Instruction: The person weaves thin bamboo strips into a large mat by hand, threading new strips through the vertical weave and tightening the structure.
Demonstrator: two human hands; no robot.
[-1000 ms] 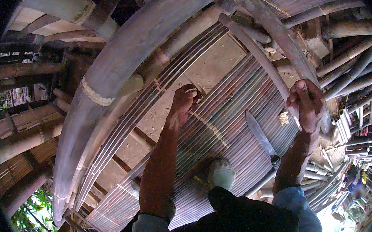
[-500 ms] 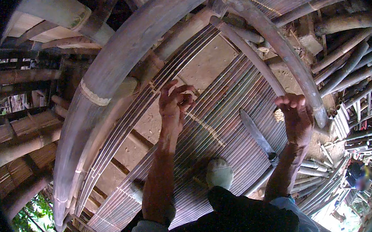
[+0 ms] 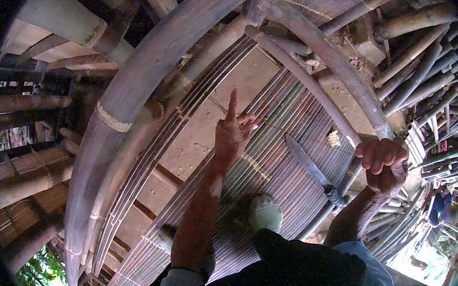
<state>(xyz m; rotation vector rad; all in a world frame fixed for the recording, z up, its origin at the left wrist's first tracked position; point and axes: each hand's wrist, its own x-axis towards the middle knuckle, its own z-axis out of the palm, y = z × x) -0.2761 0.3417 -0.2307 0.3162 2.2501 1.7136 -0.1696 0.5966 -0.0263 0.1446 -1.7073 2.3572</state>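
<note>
My left hand (image 3: 233,134) is above the slatted bamboo surface (image 3: 291,105), near its gap. The index finger points forward; thumb and other fingers are curled together, and anything pinched between them is too small to make out. My right hand (image 3: 384,166) is closed in a fist beside the right edge of the slats, near the end of a slim pole (image 3: 320,94). What the fist holds, if anything, is hidden. Between my hands a large knife (image 3: 308,160) with a dark handle lies on the slats. A pale yellowish lump (image 3: 333,138) lies beyond the knife.
A thick bamboo beam (image 3: 141,77) curves across the left and far side. Several loose slats (image 3: 154,133) run beside it. Stacked bamboo poles (image 3: 425,77) lie at the right. A light rounded shape (image 3: 265,213) shows near my body. Another person (image 3: 442,209) is far right.
My right hand has moved right and nearer to me, its fingers curled in a fist. My left hand has shifted right, and its index finger is now stretched out. The view has shifted slightly.
</note>
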